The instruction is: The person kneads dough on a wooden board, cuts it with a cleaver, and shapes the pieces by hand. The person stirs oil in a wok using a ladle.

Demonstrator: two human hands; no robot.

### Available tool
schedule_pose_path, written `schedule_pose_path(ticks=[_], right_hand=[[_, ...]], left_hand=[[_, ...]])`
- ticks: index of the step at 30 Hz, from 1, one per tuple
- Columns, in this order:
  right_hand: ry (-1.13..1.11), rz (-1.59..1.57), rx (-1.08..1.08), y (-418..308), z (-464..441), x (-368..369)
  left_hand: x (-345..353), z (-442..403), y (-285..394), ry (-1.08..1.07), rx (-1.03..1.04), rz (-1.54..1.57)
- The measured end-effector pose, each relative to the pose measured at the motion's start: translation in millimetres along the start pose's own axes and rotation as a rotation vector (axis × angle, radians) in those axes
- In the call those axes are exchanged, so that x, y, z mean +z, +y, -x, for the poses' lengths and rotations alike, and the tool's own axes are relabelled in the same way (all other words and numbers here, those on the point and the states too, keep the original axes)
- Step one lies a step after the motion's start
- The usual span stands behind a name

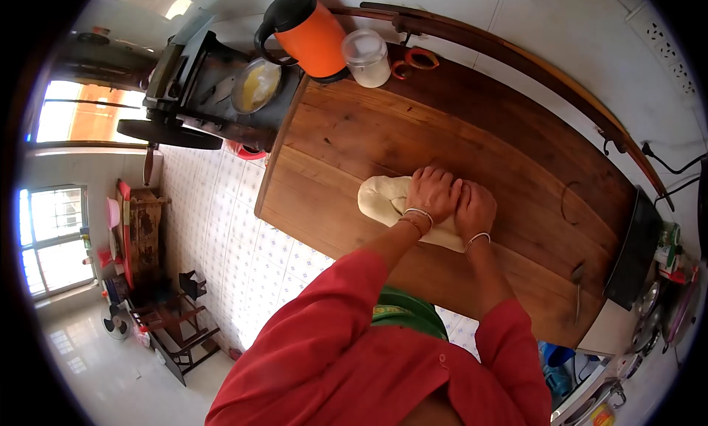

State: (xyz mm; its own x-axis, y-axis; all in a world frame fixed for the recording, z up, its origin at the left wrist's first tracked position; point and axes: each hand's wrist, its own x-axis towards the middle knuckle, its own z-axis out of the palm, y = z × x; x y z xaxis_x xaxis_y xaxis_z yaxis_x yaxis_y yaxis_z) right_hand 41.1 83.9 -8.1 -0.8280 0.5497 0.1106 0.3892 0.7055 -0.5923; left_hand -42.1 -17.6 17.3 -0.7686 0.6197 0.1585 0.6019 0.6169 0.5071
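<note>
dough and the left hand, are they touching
Touching. The head view shows the left hand resting directly on the dough, covering part of it, with no gap visible at its edge.

The one head-worn view, wide and round-edged, looks forward and steeply down from fairly near the left hand [435, 194] and right hand [476, 206], right of centre, reaching past the wooden table [332, 161] to a window [57, 221] at far left.

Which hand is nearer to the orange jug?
Left. The orange jug stands forward-left of both: the left hand rests on the dough; the right hand, beside it, is farther right.
</note>
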Motion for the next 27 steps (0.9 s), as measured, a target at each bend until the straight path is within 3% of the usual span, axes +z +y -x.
schedule_pose_path(ticks=[2, 10, 14, 18, 19, 21, 23, 25, 27], right_hand=[[-0.064, -0.021, 0.020, 2.7, -10.9, -1.3], [0.052, 0.039, 0.058, 9.9, -31.8, 6.4], [0.047, 0.038, 0.086, 8.7, -41.4, 4.8], [0.104, 0.060, 0.058, 10.5, -40.3, 2.7], [0.010, 0.110, 0.047, 6.4, -31.9, 0.4], [-0.130, 0.205, -0.018, 3.2, -25.5, -18.4], [-0.253, 0.194, -0.042, -6.5, 7.3, -25.0], [-0.319, 0.132, 0.033, -29.7, 34.4, -51.9], [-0.240, 0.155, 0.042, -62.8, 58.5, -81.8]], left_hand=[[3.5, -10.7, -0.2, -0.048, -0.028, 0.004], [20.9, -35.6, -0.9, -0.047, -0.147, -0.065], [24.7, -47.9, -4.3, -0.061, -0.102, -0.065], [13.9, -54.4, 11.6, -0.273, -0.264, -0.149], [5.8, -48.2, 15.7, -0.344, -0.318, -0.179], [23.0, -27.5, -10.5, -0.390, -0.046, -0.275], [2.1, -18.9, -6.0, -0.665, -0.026, -0.379], [-16.4, -3.1, -26.8, -0.700, 0.064, -0.309], [-34.0, 17.2, -51.7, -0.534, 0.299, -0.364]])
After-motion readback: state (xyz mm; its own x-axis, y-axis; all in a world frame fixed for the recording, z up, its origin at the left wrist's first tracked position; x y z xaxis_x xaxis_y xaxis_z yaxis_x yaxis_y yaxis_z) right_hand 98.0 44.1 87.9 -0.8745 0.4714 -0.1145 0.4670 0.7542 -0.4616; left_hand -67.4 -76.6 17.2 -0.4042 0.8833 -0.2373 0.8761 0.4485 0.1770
